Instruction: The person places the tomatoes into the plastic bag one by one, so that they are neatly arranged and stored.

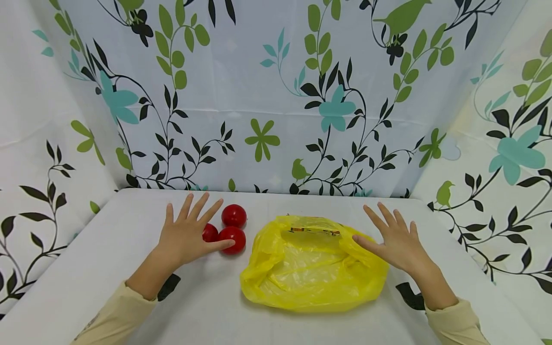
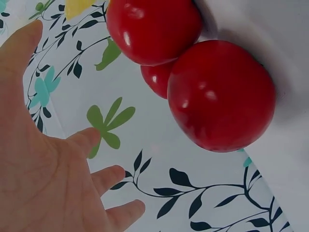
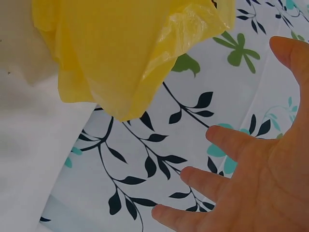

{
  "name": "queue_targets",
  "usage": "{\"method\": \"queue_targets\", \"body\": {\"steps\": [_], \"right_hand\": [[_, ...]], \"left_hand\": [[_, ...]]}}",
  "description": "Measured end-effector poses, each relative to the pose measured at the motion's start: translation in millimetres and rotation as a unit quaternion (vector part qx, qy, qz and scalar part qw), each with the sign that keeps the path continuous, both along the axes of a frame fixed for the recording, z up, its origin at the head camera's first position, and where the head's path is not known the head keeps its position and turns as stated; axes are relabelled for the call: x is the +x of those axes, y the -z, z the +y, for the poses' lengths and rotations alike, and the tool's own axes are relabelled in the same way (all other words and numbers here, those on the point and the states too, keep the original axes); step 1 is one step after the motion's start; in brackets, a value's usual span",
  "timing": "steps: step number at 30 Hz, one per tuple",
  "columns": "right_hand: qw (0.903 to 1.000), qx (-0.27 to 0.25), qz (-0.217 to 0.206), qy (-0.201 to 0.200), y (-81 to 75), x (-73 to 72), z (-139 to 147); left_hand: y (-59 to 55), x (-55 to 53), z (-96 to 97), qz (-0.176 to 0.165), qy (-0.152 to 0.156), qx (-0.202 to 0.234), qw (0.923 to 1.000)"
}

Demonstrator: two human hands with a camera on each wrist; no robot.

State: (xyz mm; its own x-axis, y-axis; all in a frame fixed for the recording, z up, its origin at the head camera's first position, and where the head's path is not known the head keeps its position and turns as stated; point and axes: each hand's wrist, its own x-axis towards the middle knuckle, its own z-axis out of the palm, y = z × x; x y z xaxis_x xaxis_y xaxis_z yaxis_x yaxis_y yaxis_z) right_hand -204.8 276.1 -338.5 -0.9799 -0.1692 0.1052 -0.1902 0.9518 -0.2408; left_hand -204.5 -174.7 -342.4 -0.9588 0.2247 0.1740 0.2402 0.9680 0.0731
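Three round, glossy red tomatoes [image 1: 233,239] sit in a cluster on the white table, left of a yellow plastic bag [image 1: 315,278]. The bag lies with its mouth open and some printing near its far rim. My left hand [image 1: 185,235] is spread over the left side of the tomatoes, partly covering one in the head view; the left wrist view shows the tomatoes [image 2: 222,96] apart from the fingers. Over the bag's right edge, my right hand [image 1: 401,244] is held with fingers spread. In the right wrist view the bag [image 3: 106,53] is separate from that hand. Both hands hold nothing.
A white table [image 1: 207,311] bears everything. Black strap-like pieces [image 1: 409,295] show beside both wrists. Behind and at both sides hangs a white cloth [image 1: 258,86] printed with leaves, flowers and birds, meeting the table's far edge.
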Motion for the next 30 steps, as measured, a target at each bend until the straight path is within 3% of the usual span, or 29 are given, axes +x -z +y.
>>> {"method": "queue_targets", "body": {"steps": [7,19,23,28,30], "right_hand": [[0.9999,-0.002,-0.003,-0.012,3.8,2.7,-0.6],[0.9995,-0.01,0.009,-0.027,9.9,5.4,-1.9],[0.9976,-0.057,-0.009,-0.038,10.1,6.5,-2.1],[0.9867,-0.143,-0.045,-0.064,9.0,8.5,-3.9],[0.9839,-0.155,-0.051,-0.073,8.2,9.1,-4.8]], "left_hand": [[5.2,1.5,-2.9,-0.01,-0.006,-0.003,0.9999],[11.3,1.4,-7.8,0.004,0.003,0.0,1.0],[15.4,1.9,-9.8,0.016,0.013,-0.003,0.9998],[19.5,2.7,-13.0,0.02,0.029,-0.001,0.9994],[20.4,2.8,-14.0,0.017,0.034,0.002,0.9993]]}}
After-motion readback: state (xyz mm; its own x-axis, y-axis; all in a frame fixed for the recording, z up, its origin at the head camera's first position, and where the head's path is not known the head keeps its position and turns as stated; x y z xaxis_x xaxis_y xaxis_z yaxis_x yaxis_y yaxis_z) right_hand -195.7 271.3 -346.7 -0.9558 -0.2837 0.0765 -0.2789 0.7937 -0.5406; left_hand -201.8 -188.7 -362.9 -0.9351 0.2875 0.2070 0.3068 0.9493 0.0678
